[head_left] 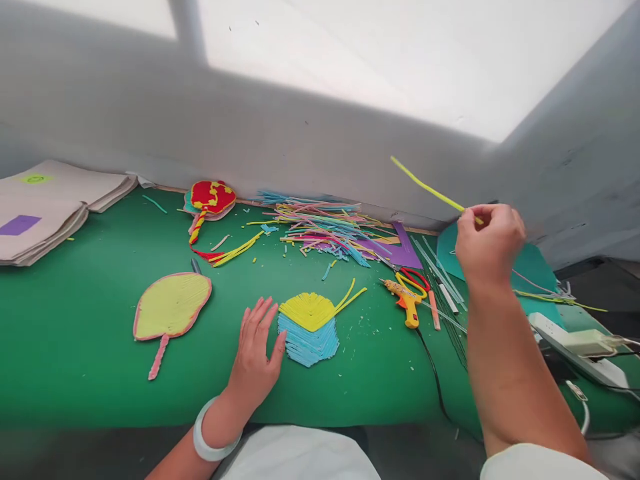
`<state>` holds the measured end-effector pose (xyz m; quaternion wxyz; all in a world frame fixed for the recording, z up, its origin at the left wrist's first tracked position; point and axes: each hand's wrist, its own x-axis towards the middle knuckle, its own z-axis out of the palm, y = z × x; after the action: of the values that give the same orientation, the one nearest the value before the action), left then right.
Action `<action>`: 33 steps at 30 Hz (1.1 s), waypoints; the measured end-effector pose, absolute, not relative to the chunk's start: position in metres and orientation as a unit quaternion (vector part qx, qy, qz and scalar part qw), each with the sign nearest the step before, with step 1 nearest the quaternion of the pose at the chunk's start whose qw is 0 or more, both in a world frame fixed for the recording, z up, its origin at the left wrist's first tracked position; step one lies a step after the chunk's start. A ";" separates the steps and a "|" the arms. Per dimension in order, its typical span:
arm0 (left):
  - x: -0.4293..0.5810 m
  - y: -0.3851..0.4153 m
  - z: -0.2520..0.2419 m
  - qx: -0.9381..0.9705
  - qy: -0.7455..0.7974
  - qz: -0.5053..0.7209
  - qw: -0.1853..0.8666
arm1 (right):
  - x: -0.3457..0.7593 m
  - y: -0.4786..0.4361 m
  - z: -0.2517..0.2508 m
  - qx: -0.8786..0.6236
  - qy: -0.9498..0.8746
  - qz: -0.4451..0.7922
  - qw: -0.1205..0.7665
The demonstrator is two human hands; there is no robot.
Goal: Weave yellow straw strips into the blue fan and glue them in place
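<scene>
My right hand [490, 240] is raised at the right, pinching one end of a yellow pipe cleaner [427, 189] that points up and to the left. My left hand [257, 347] lies with its fingers stretched out on the green table, thumb against the left edge of a rounded craft piece. That piece has a yellow upper part [307, 308] and a blue lower part [310, 343], both made of strips laid side by side. Two loose yellow strips [353, 298] stick out from its upper right.
A yellow-green fan shape [173, 307] lies left, a red fan [213, 196] behind it. Many coloured pipe cleaners [320, 223] are heaped at the back. A yellow glue gun [411, 308], scissors [415, 281] and a power strip [575, 343] are right. Paper sheets [45, 200] lie far left.
</scene>
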<state>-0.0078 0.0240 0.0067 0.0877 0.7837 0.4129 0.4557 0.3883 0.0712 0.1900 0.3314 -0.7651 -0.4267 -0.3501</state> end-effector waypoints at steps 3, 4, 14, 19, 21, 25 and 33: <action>-0.008 0.020 0.012 0.769 0.405 0.486 0.090 | 0.340 0.009 0.154 -0.751 -0.443 -0.241 0.427; -0.009 0.017 0.014 0.767 0.401 0.494 0.088 | 0.323 -0.009 0.139 -0.760 -0.445 -0.183 0.437; -0.010 -0.011 0.004 0.836 0.343 0.420 0.087 | 0.288 -0.083 0.025 -0.721 -0.600 0.128 0.323; -0.008 -0.010 0.005 0.857 0.306 0.405 0.092 | 0.299 -0.081 0.015 -0.729 -0.620 -0.029 0.287; -0.007 -0.010 0.008 0.867 0.294 0.391 0.093 | 0.283 -0.074 0.018 -0.721 -0.620 -0.059 0.303; -0.005 -0.010 0.009 0.890 0.275 0.354 0.089 | 0.232 -0.050 0.024 -0.653 -0.686 -0.014 0.322; -0.003 -0.010 0.003 0.907 0.281 0.297 0.102 | 0.195 -0.022 0.023 -0.630 -0.727 -0.051 0.269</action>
<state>-0.0028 -0.0101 0.0034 0.1020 0.9069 0.2808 0.2971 0.1949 -0.0220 0.0226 0.2692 -0.6295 -0.7270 -0.0513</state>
